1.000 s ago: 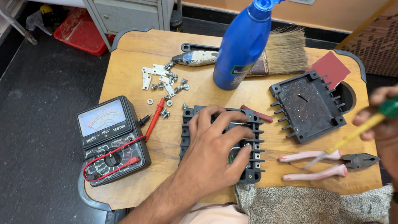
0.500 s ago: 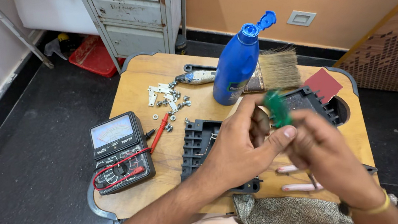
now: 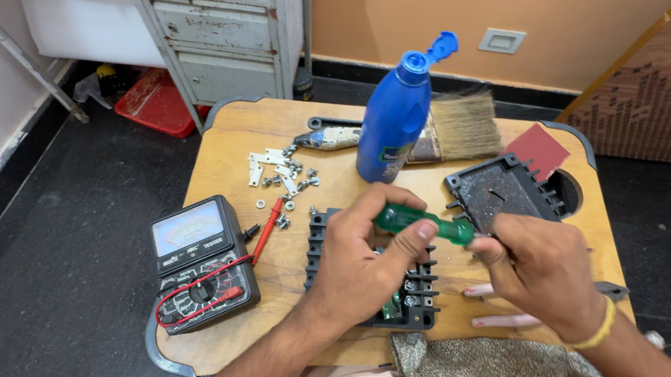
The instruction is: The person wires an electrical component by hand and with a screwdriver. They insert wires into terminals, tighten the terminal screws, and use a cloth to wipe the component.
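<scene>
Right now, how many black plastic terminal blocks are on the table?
2. One block lies under the left hand; the other block sits beyond the right hand, by the red card.

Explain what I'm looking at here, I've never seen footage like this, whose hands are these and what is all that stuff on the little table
There is no machine here. A person wears a camera on the head, so the one picture looks down at that person's own two bare hands over a small wooden table.

The left hand and the right hand meet at a green-handled screwdriver: the left grips the handle, the right is at the shaft end. Both are above a black plastic block with terminals.

Around them lie a meter with red leads, a scatter of small screws and metal plates, a blue bottle with its cap flipped open, a paintbrush, a second black block, a red sheet and pink-handled pliers, partly hidden.
</scene>
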